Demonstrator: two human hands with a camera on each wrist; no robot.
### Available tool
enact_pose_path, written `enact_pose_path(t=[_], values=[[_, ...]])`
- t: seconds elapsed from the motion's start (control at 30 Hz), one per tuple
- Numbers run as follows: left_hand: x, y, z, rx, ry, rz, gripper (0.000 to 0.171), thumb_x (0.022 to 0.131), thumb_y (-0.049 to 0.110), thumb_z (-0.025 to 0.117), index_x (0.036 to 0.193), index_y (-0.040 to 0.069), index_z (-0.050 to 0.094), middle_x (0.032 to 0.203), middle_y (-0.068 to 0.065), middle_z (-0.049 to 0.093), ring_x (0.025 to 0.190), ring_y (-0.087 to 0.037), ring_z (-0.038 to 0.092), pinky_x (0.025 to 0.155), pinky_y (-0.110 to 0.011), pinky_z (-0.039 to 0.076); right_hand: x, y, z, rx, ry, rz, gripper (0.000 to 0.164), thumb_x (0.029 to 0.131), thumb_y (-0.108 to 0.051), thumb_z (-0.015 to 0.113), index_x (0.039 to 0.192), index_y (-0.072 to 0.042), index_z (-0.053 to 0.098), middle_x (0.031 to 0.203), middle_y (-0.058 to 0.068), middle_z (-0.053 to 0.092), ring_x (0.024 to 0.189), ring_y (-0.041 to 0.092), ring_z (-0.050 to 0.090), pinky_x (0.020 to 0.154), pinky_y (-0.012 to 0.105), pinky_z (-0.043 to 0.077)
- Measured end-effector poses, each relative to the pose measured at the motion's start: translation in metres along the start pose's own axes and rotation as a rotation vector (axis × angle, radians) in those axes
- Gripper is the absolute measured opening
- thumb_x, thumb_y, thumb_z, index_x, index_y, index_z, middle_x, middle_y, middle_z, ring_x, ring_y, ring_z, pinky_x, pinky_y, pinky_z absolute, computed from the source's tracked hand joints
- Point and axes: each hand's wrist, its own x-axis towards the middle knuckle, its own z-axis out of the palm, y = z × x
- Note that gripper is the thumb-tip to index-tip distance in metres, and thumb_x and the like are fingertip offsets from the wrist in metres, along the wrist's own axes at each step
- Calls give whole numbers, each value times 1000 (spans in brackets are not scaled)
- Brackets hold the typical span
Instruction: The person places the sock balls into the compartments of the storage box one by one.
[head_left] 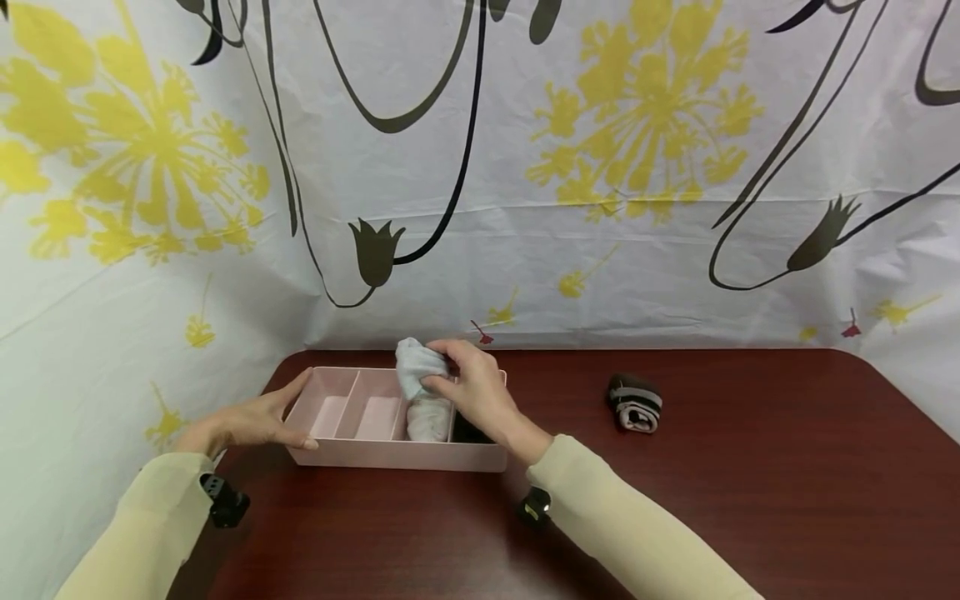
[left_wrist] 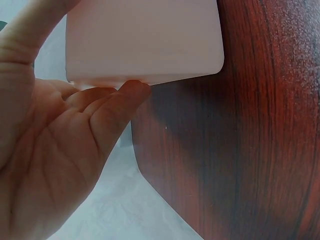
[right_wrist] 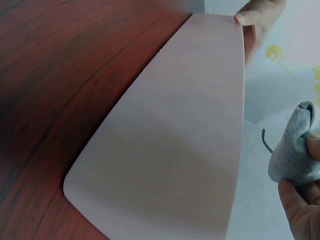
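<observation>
While your left hand (head_left: 251, 421) rests with straight fingers against the left end of the pink divided tray (head_left: 390, 454) at lower centre of the frame, your right hand (head_left: 476, 392) pinches a pale grey rolled sock (head_left: 416, 367) above the tray's third compartment, where a whitish sock (head_left: 429, 419) already lies. To the right, well apart on the dark red table (head_left: 750, 467), sits a black-and-grey sock bundle (head_left: 634, 403).

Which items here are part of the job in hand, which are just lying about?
In hand:
- pink divided tray, steadied by left hand
- light grey sock roll, pinched by right hand
- pale sock roll already in the tray

Lying about:
- dark striped sock roll on the table
- flowered backdrop cloth
</observation>
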Motion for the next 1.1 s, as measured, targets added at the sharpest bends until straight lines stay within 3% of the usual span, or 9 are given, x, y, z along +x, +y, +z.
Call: enact_pose_path(t=[0.2,0.53,0.77,1.1], values=[[0,0,0,11,6,-1,119,75,30,79,151,9,-11,153,-30,-3,138,-51,4,104,-67,14,2,-3,9,25,-18,10,36,75,-8,78,108,-4,67,99,8,67,86,17,62,72,27,52],[1,-2,0,-1,6,9,120,74,28,79,151,8,-10,153,-29,-4,138,-50,3,104,-66,13,4,-4,24,50,-83,52,33,78,-10,76,109,-5,66,101,7,65,90,17,61,75,21,50],[2,0,0,4,0,-5,119,75,30,79,150,8,-11,153,-29,-4,138,-50,3,104,-66,14,6,-5,34,-8,-132,60,34,79,-11,76,111,-7,65,100,6,64,85,16,59,71,21,48],[1,1,-1,-5,2,-1,120,74,29,79,150,8,-11,153,-29,-5,138,-50,2,105,-66,13,5,-3,43,-187,-211,-35,37,79,-13,75,114,-6,63,104,8,64,92,20,58,78,30,48]])
